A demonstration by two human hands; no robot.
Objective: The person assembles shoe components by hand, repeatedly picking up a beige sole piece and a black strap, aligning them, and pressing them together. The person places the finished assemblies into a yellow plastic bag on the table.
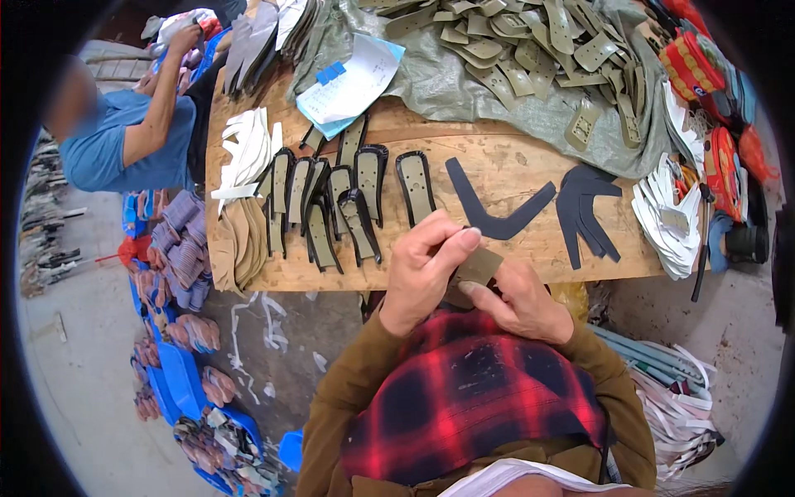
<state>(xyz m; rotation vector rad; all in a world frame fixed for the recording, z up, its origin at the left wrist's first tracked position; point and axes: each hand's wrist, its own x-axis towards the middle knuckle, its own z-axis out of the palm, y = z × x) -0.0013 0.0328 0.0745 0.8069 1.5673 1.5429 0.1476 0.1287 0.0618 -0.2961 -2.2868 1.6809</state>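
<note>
Close in front of my body, a curved olive plate (pixel 480 265) is held between both hands. My left hand (pixel 414 269) is closed, its thumb and fingers pinching at the plate's left edge; a little dark material shows by the thumb tip. My right hand (pixel 526 302) grips the plate's lower right side, the thumb lying over it. Just beyond them on the wooden table lies a dark V-shaped strip (pixel 501 222). More such dark strips (pixel 586 211) are stacked to its right. An olive plate with black edging (pixel 416 186) stands beyond my left hand.
Several black-edged plates (pixel 331 195) cluster at left, beside white strips (pixel 246 153) and tan pieces (pixel 240 244). Loose olive plates (pixel 513 41) pile on a grey-green sheet (pixel 431 87) at the back. White pieces (pixel 665 219) lie at right. A person in blue (pixel 124 137) works at far left.
</note>
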